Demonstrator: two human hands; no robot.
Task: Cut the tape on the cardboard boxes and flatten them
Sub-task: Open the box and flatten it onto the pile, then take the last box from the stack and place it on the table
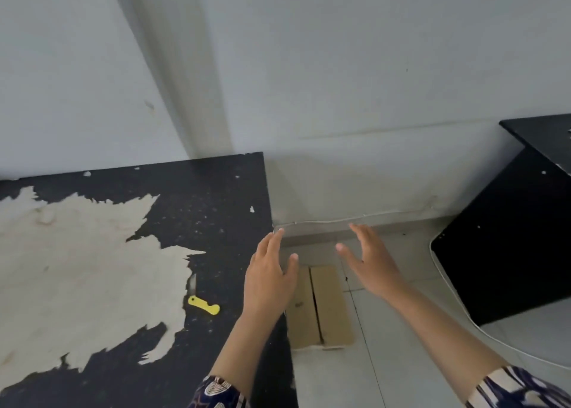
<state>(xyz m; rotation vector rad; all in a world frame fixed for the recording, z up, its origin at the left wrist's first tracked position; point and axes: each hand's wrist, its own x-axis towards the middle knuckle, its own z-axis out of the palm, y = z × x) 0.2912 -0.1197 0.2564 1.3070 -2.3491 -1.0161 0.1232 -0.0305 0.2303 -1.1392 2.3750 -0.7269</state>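
Observation:
A brown cardboard box (327, 308) lies on the tiled floor just right of the black table (216, 210), its two top flaps meeting at a dark seam. My left hand (270, 274) hovers above the table's right edge, fingers straight and spread, holding nothing. My right hand (369, 259) is held out over the floor beyond the box, fingers also straight and empty. A small knife with a yellow handle (202, 301) and a short blade lies on the table, left of my left hand.
The table's black top is worn, with a large pale patch where the coating has peeled. A white wall stands behind. A thin white cable (340, 219) runs along the wall base. A black cabinet (509, 244) stands at the right on the floor.

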